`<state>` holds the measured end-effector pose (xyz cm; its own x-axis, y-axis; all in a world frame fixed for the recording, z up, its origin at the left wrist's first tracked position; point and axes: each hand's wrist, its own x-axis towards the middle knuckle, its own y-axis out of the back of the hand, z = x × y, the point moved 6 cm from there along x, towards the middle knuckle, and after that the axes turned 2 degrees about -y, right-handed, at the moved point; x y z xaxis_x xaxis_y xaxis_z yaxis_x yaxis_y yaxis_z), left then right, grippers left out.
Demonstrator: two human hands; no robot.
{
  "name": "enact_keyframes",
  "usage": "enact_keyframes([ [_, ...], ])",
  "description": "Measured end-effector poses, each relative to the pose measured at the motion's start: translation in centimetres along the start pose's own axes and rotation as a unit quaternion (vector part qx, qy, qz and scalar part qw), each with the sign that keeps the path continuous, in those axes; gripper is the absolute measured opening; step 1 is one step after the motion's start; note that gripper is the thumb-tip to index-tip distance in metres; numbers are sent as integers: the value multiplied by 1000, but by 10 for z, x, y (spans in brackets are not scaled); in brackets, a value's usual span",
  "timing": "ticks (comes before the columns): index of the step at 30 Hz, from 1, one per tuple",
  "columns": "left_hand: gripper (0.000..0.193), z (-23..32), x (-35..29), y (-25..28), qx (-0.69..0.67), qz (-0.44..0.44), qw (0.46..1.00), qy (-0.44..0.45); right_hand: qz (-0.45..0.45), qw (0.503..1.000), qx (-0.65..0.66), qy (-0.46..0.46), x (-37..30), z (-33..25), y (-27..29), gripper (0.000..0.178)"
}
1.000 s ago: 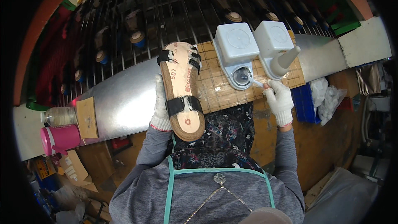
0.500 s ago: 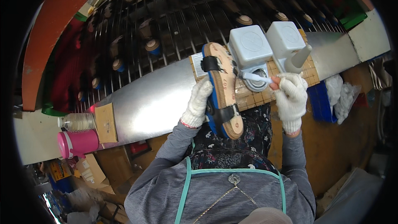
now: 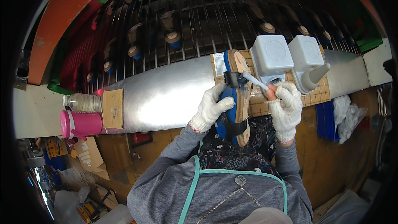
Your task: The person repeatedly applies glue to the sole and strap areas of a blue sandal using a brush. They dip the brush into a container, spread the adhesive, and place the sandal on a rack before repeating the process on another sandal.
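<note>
My left hand, in a white knitted glove, is closed on the side of a sandal. The sandal has black straps, a tan footbed and a blue side, and it is tilted so its side edge shows. My right hand, gloved with bare fingertips, pinches a white-handled brush. The brush's far end is at the upper strap, where its tip is too small to make out. Just beyond my right hand stands a white square container with a round cup at its foot, partly hidden by the hand.
A second white container with a cone-shaped spout stands right of the first, on a gridded board. Behind the metal ledge, several shoes hang over a rack of rods. A pink jug, a clear bottle and a blue bin flank the workplace.
The brush has moved from the container's cup to the sandal's upper strap. My left hand has rolled the sandal, bringing its side edge up. The whole view has shifted slightly.
</note>
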<state>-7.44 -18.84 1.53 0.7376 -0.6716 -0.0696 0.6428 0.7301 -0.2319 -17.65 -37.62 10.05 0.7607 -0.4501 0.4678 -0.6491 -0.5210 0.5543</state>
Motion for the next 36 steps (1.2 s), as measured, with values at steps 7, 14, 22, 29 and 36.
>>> enact_keyframes([
  [7,89,-6,-1,4,-5,-2,1000,12,3,999,-21,37,15,-3,-1,16],
  [14,95,-5,4,5,-44,-21,998,33,-78,995,52,30,21,8,-5,17],
  [22,81,9,12,-4,-95,-33,994,28,-72,995,47,55,14,11,0,18],
  [29,72,20,17,-10,-97,2,995,32,-51,996,40,66,7,11,4,17],
  [36,72,29,24,-7,-91,-5,996,16,-42,996,21,79,0,8,7,17],
])
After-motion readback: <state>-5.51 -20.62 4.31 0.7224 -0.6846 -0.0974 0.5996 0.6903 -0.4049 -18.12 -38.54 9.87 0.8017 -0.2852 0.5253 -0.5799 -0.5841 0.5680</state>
